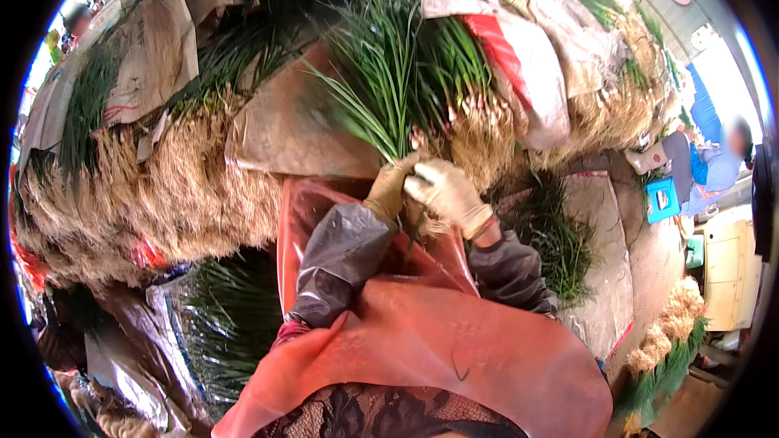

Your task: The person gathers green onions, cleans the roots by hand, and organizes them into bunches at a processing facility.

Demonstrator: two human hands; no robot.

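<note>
My left hand [392, 184], in a tan glove, is closed round the lower stalks of a bunch of scallions [385, 85]. Their long green leaves fan out away from me. Against it, my gloved right hand [450, 196] has its fingers bent and pressed together at the root end of the bunch; its exact hold is partly hidden. Pale roots [438, 225] show just under the right hand. Beyond my hands lies a pile of more scallions [466, 73], with tan roots facing me. An orange-red plastic apron [430, 324] covers my lap.
Long heaps of rooted scallions [187, 182] stretch to the left, partly covered by brown sacks [312, 126]. A white and red sack [527, 73] lies to the right. Loose green leaves [552, 235] are beside my right arm. Another person [714, 162] sits at far right near a blue stool [662, 199].
</note>
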